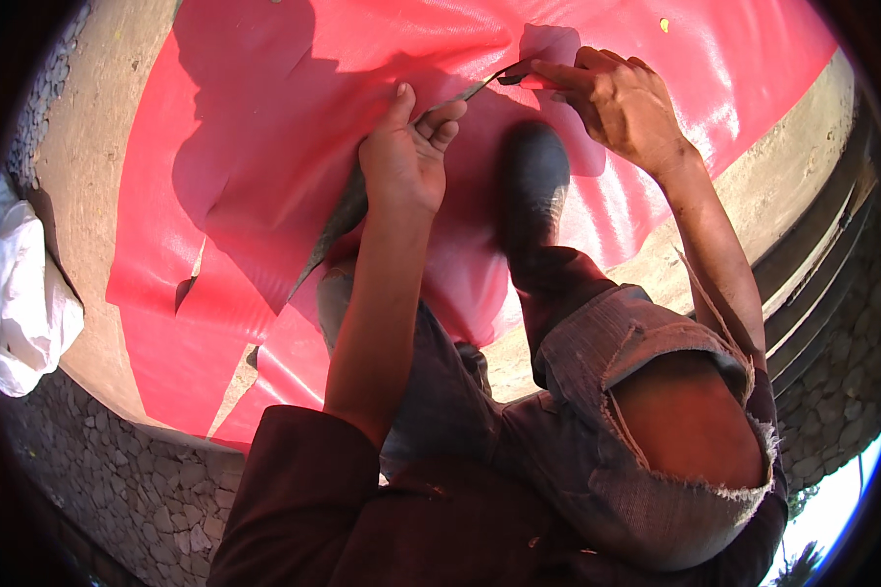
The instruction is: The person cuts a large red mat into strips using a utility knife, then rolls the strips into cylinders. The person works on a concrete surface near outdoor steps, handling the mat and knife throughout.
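A large glossy red leather sheet (294, 196) lies spread under me. One cut edge is lifted, and its grey-green underside (345, 210) shows beside my wrist. That raised edge is in my left hand (406, 157), with the thumb up and the fingers curled. Further right, my right hand (628, 103) is closed with its fingertips on a small dark tool (511, 74) that looks like a blade. The tool meets the far end of the lifted edge. The fingers partly hide it, so its exact kind is unclear.
My dark boot (535, 181) stands on the sheet between my arms. Under the sheet is a pale concrete surface (88, 196) with a curved rim. A white sack (29, 298) sits at the left. Stone paving (137, 479) lies below, and step-like ledges (822, 254) are at the right.
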`<state>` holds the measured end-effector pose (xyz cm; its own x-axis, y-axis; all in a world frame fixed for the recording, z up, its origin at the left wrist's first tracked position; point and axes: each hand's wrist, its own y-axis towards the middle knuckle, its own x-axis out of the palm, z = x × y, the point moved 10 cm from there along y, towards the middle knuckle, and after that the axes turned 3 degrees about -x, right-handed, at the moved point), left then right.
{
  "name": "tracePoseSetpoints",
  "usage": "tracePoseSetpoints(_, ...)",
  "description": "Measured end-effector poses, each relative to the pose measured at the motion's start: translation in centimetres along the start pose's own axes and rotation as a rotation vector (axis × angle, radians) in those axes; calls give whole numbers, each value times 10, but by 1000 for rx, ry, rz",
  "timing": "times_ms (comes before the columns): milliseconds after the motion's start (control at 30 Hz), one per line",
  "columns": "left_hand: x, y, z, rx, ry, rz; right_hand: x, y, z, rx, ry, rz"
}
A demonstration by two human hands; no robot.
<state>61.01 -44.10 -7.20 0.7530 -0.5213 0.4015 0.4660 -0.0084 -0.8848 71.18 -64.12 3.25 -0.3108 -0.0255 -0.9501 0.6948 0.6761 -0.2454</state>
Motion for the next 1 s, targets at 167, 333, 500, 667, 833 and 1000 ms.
tracePoseSetpoints(167, 9, -5, 11, 18, -54, -81, -19, 1, 7, 59, 1, 4)
tracePoseSetpoints(333, 32, -7, 35, 40, -115, -240, -33, -2, 34, 125, 36, 63)
tracePoseSetpoints(500, 52, -23, 54, 70, -156, -262, -41, -10, 64, 177, 31, 177)
tracePoseSetpoints(667, 63, -22, 75, 109, -179, -358, -46, -20, 108, 343, 32, 148)
tracePoseSetpoints(833, 64, -25, 80, 46, -169, -328, -56, -23, 150, 415, 26, 189)
tracePoseSetpoints(1000, 68, -37, 82, 11, -186, -317, -54, -31, 200, 448, -41, 216)
